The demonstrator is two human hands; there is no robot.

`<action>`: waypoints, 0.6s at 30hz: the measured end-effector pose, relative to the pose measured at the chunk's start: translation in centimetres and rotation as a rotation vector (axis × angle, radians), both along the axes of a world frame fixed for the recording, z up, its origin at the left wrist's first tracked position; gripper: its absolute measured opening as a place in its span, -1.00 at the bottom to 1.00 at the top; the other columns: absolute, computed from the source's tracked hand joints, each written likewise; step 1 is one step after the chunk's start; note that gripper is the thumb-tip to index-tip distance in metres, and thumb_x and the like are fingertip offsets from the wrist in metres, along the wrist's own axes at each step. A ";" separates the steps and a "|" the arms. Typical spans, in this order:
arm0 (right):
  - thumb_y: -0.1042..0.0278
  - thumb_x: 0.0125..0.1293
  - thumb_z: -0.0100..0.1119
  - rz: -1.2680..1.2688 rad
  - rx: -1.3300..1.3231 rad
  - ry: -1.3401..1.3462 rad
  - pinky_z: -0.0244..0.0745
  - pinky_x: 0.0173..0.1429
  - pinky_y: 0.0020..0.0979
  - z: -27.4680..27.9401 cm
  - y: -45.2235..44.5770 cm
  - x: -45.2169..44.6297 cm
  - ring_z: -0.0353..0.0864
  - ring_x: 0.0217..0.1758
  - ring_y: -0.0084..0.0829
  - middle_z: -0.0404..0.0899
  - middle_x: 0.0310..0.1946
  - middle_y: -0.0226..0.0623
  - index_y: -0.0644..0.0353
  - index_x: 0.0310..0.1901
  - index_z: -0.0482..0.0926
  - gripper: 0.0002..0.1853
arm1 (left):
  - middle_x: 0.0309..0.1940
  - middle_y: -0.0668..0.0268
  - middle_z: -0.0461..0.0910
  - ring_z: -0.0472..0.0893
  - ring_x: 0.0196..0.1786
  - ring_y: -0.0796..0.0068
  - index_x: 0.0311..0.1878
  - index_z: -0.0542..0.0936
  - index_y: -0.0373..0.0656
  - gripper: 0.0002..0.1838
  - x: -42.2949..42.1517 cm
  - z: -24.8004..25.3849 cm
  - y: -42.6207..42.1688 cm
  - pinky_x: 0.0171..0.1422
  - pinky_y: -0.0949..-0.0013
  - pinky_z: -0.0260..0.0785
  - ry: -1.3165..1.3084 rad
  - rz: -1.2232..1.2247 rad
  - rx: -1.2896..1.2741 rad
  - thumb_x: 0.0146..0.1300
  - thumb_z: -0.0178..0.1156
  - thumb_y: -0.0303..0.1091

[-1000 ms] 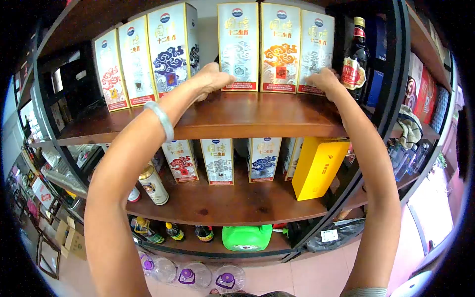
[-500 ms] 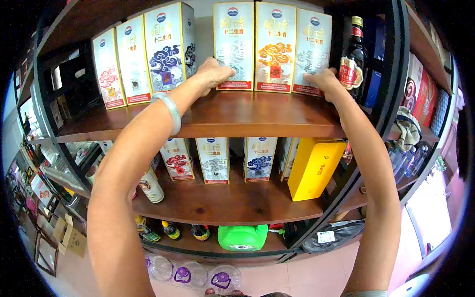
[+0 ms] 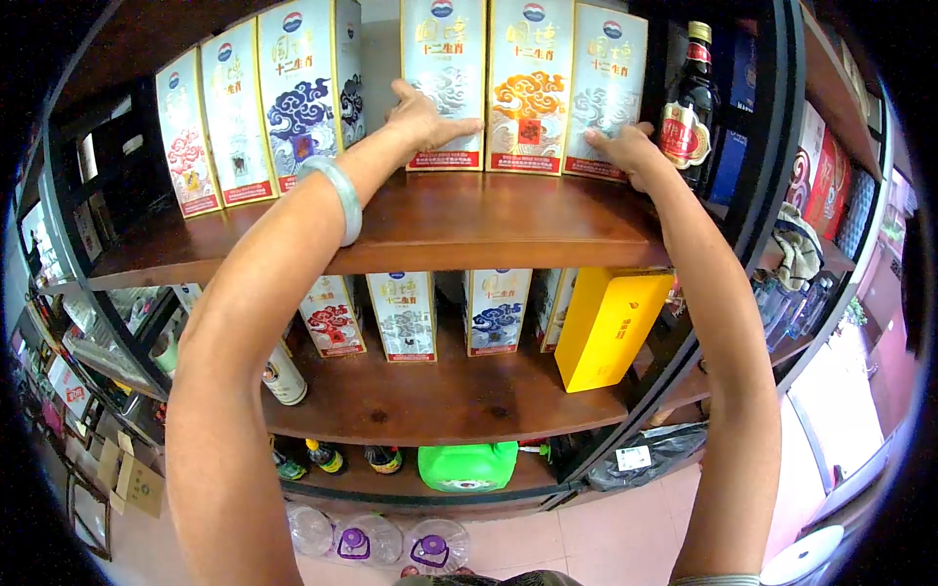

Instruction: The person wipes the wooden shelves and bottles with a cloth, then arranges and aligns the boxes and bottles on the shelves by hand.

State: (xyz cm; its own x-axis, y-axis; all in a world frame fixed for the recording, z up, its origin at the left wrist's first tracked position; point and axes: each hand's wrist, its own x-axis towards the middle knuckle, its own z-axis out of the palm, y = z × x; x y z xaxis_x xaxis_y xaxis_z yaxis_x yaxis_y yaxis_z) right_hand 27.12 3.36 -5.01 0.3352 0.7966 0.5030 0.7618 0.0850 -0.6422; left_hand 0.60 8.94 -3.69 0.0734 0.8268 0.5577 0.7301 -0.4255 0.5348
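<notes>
Three tall white gift boxes with gold edges and red bases stand side by side on the upper shelf. My left hand [image 3: 426,122], below a pale green bangle [image 3: 334,190], is at the grey-patterned box [image 3: 444,88], thumb stretched across its lower front and fingers spread by its left edge. The orange-patterned box [image 3: 529,88] is in the middle. At the lower right of the blue-grey box [image 3: 603,93], my right hand [image 3: 630,154] has its thumb on the front and its fingers apart beside the edge. A dark bottle [image 3: 692,107] with a red label stands just right of that hand.
Three similar boxes [image 3: 303,107] stand left of a gap. On the middle shelf are more boxes [image 3: 403,317], a tilted yellow box [image 3: 614,332] and a white can [image 3: 285,379]. Lower down are small bottles, a green jug [image 3: 469,466] and clear containers [image 3: 435,547] on the floor.
My left thumb has stretched further right across the grey-patterned box and its fingers have spread. My right hand's fingers have opened slightly at the blue-grey box. The whole view has shifted a little.
</notes>
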 end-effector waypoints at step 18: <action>0.39 0.17 -0.01 -0.392 0.587 -0.643 0.06 0.11 0.48 8.5 1.9 -3.4 -0.12 0.34 0.39 -0.14 0.35 0.15 -0.09 0.33 0.08 -0.34 | 0.11 -0.46 0.12 0.29 0.17 -0.24 0.28 -0.33 -0.26 0.31 -0.3 -0.7 0.2 0.30 0.00 0.15 -0.084 0.025 0.151 -0.25 0.50 0.01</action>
